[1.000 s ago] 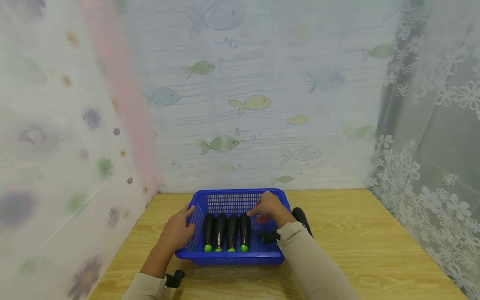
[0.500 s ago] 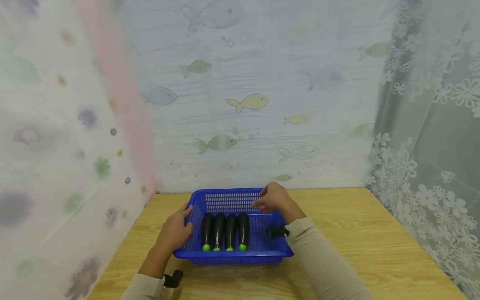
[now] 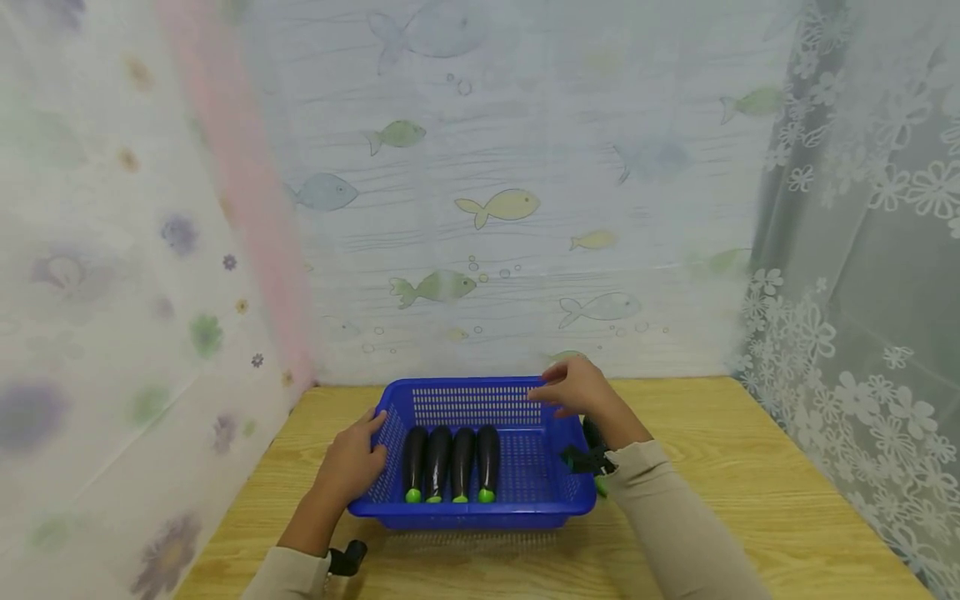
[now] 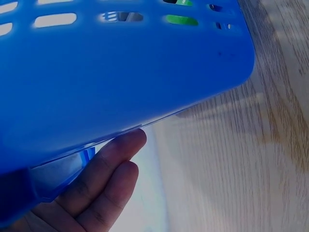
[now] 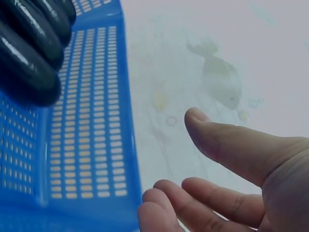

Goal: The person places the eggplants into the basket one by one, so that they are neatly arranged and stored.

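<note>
Several dark eggplants (image 3: 462, 462) lie side by side in the left part of a blue plastic basket (image 3: 480, 510), green stem ends toward me. My left hand (image 3: 352, 460) holds the basket's left rim; in the left wrist view its fingertips (image 4: 128, 141) touch the rim's edge. Over the basket's back right corner is my right hand (image 3: 583, 393), with nothing in it. In the right wrist view its thumb (image 5: 231, 145) stands apart from loosely bent fingers. Outside the basket's right wall another eggplant (image 3: 591, 430) shows, partly hidden by the right wrist.
The basket stands on a wood-grain table (image 3: 720, 467). Behind the table hangs a fish-print cloth (image 3: 510, 275), a flower-print one (image 3: 150, 350) on the left and lace (image 3: 832, 367) on the right. Black straps with small devices (image 3: 348, 557) sit at both wrists.
My right hand has lifted from beside the rightmost eggplant in the basket and moved right, toward the right rim. The left hand has stayed at the left rim.
</note>
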`<action>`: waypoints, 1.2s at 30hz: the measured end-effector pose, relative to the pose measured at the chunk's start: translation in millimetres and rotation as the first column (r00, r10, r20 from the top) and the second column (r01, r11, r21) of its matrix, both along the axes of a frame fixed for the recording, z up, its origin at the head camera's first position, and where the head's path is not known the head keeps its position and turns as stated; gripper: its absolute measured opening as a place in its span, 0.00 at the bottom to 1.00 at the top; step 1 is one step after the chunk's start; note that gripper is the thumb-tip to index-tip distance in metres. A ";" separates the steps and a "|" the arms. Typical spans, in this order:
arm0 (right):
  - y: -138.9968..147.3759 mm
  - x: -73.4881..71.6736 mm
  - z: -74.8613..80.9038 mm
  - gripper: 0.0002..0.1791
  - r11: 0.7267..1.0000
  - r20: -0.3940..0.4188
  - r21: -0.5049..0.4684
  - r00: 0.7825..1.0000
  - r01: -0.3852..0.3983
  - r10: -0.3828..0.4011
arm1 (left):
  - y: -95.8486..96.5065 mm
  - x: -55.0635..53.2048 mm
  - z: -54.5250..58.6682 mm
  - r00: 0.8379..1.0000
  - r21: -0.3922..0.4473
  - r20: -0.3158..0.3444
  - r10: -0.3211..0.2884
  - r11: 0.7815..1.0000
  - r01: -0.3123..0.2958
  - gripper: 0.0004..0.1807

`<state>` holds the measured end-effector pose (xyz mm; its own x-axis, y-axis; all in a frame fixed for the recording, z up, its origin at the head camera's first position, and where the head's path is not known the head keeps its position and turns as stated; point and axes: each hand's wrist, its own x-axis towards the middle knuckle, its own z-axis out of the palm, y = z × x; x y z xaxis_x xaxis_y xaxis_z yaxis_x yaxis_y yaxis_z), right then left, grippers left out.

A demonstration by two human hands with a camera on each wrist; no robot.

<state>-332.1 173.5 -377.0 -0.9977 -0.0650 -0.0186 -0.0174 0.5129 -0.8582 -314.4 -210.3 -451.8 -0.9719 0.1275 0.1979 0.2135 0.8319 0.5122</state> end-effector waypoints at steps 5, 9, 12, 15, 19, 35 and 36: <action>18.4 4.8 -2.4 0.31 0.999 -0.009 -0.013 1.000 0.029 -0.029 | -0.1 0.4 0.4 1.000 -0.004 -0.001 -0.002 1.000 0.002 0.35; 32.6 7.3 -5.1 0.32 0.998 -0.017 -0.011 0.998 0.062 -0.062 | -0.4 1.8 1.9 1.000 -0.005 -0.002 -0.003 1.000 0.003 0.35; 42.0 8.1 -8.5 0.32 0.997 -0.021 -0.022 0.997 0.076 -0.077 | -0.5 2.4 2.5 1.000 -0.009 0.003 -0.003 1.000 0.003 0.35; 49.1 9.9 -13.9 0.32 0.995 -0.016 -0.042 0.996 0.086 -0.087 | -0.1 2.5 2.5 1.000 -0.011 0.007 0.003 1.000 -0.003 0.35; 56.0 15.1 -23.4 0.33 0.990 0.001 -0.093 0.995 0.104 -0.105 | 1.9 2.7 3.0 1.000 -0.011 0.002 0.005 1.000 -0.005 0.35; 78.3 30.2 -66.5 0.32 0.961 0.011 -0.185 0.978 0.208 -0.209 | 0.5 0.0 0.2 1.000 -0.012 0.002 0.012 1.000 -0.012 0.34; 79.8 30.4 -69.2 0.32 0.959 0.018 -0.188 0.977 0.213 -0.214 | 0.4 0.0 0.0 1.000 -0.009 0.002 0.013 1.000 -0.013 0.34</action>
<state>-301.8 253.4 -446.2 -0.9888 0.1475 -0.0240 0.0727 0.3343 -0.9397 -314.4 -210.0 -451.8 -0.9740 0.1166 0.1945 0.2013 0.8390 0.5055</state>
